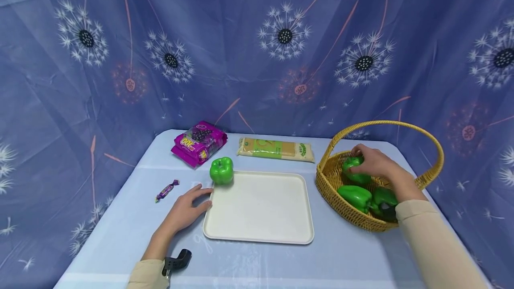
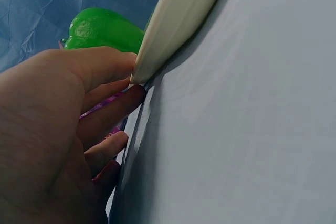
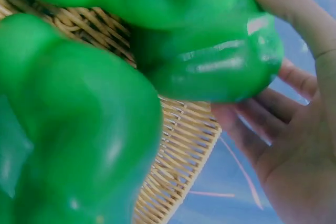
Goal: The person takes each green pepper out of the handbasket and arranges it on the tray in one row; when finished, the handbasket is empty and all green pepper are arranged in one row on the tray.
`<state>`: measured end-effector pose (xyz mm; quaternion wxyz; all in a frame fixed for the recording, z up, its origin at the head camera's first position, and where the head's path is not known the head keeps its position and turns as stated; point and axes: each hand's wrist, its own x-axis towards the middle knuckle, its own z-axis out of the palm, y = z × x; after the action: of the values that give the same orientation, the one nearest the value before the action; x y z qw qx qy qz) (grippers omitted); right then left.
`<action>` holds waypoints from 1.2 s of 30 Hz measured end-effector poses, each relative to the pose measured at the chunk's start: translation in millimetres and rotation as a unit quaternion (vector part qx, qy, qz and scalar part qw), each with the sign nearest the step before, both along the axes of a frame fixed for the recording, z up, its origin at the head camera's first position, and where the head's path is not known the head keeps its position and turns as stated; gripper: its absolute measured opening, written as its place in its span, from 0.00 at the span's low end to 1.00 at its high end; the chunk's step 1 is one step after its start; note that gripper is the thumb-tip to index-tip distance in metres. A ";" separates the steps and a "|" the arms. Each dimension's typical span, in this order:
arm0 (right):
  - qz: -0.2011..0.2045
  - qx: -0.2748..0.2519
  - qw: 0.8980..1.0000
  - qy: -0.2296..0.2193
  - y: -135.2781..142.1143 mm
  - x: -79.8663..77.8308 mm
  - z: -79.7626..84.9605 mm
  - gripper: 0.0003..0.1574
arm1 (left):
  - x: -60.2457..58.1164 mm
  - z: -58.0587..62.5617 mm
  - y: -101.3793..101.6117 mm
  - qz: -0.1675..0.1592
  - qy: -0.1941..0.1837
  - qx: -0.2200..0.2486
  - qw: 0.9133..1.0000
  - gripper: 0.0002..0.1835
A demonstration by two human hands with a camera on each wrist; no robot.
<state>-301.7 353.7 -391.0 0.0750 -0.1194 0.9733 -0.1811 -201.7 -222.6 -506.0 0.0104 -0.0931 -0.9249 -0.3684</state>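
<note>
My right hand [image 1: 373,162] reaches into a yellow wicker basket [image 1: 341,206] and grips a green bell pepper [image 3: 220,61] with thumb and fingers on either side. Two more green bell peppers, one nearer the front [image 1: 355,196] and one under my wrist [image 1: 383,196], lie in the basket. My left hand [image 1: 186,208] rests on the table, its loosely spread fingers touching the left edge of a cream tray [image 1: 261,208]. Another green bell pepper [image 1: 221,171] sits at the tray's back left corner, just beyond the left fingertips.
A purple snack bag [image 1: 201,142] lies at the back left. A yellow-green packet of noodles [image 1: 277,149] lies behind the tray. One small wrapped candy [image 1: 166,191] is left of the tray. The basket's tall handle [image 1: 385,123] arches over the right arm.
</note>
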 end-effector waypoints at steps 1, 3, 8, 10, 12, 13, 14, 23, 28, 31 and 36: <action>0.000 -0.012 1.000 0.001 1.3 0.1 0.0 0.46 | 0.0 -0.6 -0.2 -0.001 -0.001 0.000 1.000 0.23; 0.004 -0.032 0.999 0.002 3.6 0.3 -0.2 0.49 | 0.0 -1.3 -0.6 0.000 -0.001 -0.001 1.000 0.23; 0.030 -0.058 0.998 -0.013 9.1 0.7 -2.9 0.51 | -0.7 -0.7 -0.4 0.001 0.001 -0.001 1.000 0.24; 0.032 -0.061 0.997 -0.018 10.3 1.1 -4.4 0.51 | -0.6 -0.3 -0.1 0.002 0.000 -0.001 1.000 0.24; 0.024 -0.058 0.998 -0.016 10.6 2.0 -5.8 0.53 | -0.4 -0.2 0.1 0.002 -0.002 -0.002 1.000 0.23; 0.019 -0.059 0.998 -0.015 10.5 2.3 -6.5 0.53 | -0.2 -0.1 0.3 0.003 -0.003 -0.002 1.000 0.23; 0.013 -0.061 0.998 -0.014 10.6 2.5 -7.3 0.54 | -0.1 0.0 0.5 0.003 -0.003 -0.002 1.000 0.23; -0.007 -0.069 0.997 -0.026 13.0 5.1 -14.1 0.61 | -0.8 0.9 1.3 0.002 -0.002 0.000 1.000 0.23; -0.012 -0.050 0.998 -0.024 13.9 5.0 -15.4 0.62 | -1.2 -1.4 0.3 0.003 -0.004 -0.004 1.000 0.23; -0.019 -0.057 0.998 -0.011 14.2 5.9 -13.0 0.58 | -1.0 -1.9 -0.2 0.004 -0.004 -0.003 1.000 0.23; -0.023 -0.070 0.997 0.014 15.9 7.5 -6.7 0.53 | 0.0 -0.6 0.2 0.003 -0.004 0.000 1.000 0.23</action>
<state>-294.2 369.6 -397.7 0.0486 -0.1045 0.9616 -0.2490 -201.7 -222.4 -506.7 0.0077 -0.0884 -0.9253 -0.3687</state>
